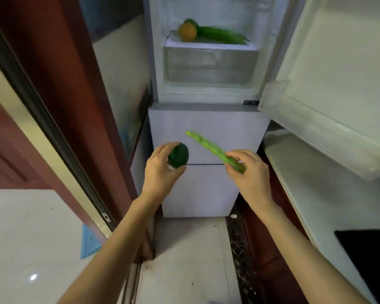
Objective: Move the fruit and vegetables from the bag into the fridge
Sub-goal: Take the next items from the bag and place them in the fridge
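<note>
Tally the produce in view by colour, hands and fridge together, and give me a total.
Dark green: 3: round fruit in the left hand, round fruit and long vegetable on the fridge shelf.
Light green: 1: long vegetable in the right hand.
Orange: 1: round fruit on the shelf.
Total: 5

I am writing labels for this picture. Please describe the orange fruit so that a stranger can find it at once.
Look into the open fridge, at the shelf above the clear drawer. The orange fruit sits at its left end, touching green vegetables. It is the only round, orange thing there; everything beside it is green.
</note>
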The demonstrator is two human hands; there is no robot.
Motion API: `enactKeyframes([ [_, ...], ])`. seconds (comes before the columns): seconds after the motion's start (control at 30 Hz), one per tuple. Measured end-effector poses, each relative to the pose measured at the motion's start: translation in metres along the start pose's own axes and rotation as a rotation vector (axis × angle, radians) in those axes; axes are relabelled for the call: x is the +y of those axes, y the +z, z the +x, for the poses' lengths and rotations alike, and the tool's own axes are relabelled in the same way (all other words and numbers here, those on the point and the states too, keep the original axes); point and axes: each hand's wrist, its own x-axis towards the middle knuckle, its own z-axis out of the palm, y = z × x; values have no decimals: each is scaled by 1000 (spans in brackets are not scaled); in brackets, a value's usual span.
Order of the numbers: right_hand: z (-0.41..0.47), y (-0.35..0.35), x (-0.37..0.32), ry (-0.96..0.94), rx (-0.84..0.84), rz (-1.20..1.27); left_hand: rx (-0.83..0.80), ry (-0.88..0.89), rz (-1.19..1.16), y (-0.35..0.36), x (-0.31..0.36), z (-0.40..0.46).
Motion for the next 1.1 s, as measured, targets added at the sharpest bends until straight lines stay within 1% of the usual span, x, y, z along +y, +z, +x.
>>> enactKeyframes([
  [0.23,116,27,23,-60,90,-63,55,86,2,7,-20,125],
  [0.47,240,53,58,-168,151,-17,28,61,-20,33,-26,252],
  [0.6,308,69,78,-181,146,22,40,107,-11,51,-26,320],
  [0.77,381,89,95,-220,197,78,156,145,24,73,-30,397],
  [0.9,425,115,115,-207,228,29,188,193,59,87,-47,445],
  [1.0,454,134,135,-141,241,-28,179,155,32,99,-65,470],
  [1.1,481,147,157,-90,211,-81,135,135,25,113,-78,488],
])
